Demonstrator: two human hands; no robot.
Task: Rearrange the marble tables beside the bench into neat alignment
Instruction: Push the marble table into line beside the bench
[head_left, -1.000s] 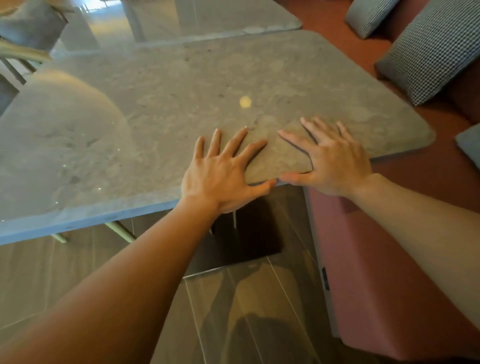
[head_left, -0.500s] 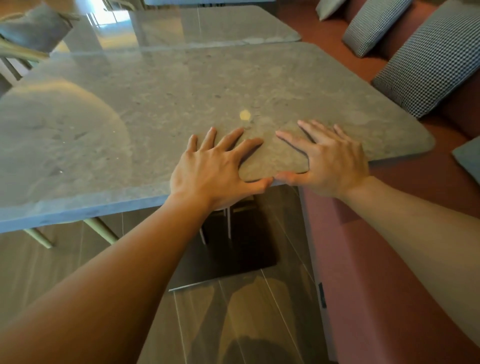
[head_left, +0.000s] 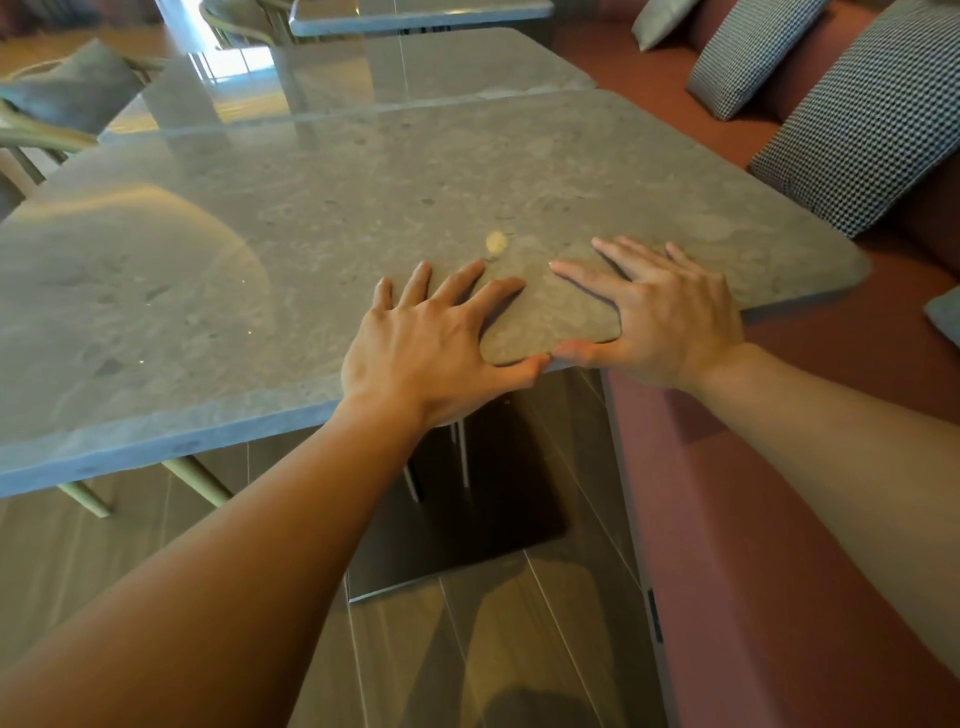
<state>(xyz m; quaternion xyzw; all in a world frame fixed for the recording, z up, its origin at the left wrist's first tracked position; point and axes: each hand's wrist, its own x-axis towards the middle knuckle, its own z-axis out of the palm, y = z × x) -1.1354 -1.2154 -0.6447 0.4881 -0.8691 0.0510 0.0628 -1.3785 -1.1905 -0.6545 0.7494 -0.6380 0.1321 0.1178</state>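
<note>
Marble table (head_left: 363, 218), mottled grey, round-cornered; three in all.
Left hand (head_left: 431, 348), right hand (head_left: 675, 312) lie flat on its near edge, fingers splayed.

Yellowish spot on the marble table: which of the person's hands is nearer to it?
Left. The left hand lies just short of the spot; the right hand rests further off, to its right.

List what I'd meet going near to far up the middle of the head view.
The dark table base → left hand on nearest marble table → yellowish spot → second marble table → third marble table.
</note>
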